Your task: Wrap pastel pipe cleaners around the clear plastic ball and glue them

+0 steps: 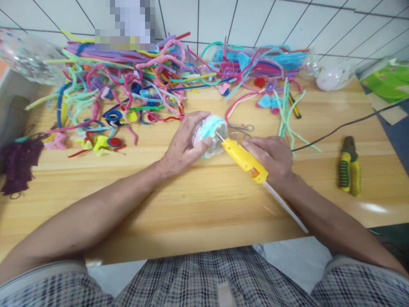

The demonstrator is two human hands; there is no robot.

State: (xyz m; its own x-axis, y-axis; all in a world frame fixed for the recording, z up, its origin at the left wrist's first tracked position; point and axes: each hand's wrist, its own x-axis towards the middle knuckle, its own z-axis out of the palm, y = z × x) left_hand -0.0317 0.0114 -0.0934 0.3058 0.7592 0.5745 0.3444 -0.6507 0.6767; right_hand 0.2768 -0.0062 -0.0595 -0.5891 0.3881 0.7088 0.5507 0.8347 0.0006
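My left hand [188, 140] is closed round a clear ball [220, 147] partly covered with pastel pipe cleaners [209, 128] in pink, white and turquoise. In my right hand [271, 155] is a yellow hot glue gun [244, 158], its metal nozzle pointing at the ball's right side; whether the tip touches cannot be made out. A translucent glue stick [286, 207] sticks out of the gun's back end. Just behind the gun lies a pair of scissors [247, 127], partly hidden. Mint green pipe cleaners [284, 113] lie beyond my right hand.
Heaped pipe cleaners [128, 59] in many colours line the back of the wooden table [179, 213]. Yellow-green pliers [349, 168] lie at right, near a black cord [341, 124]. A yellow-black cutter [295, 106] lies behind. Dark purple fringed material [21, 164] is far left.
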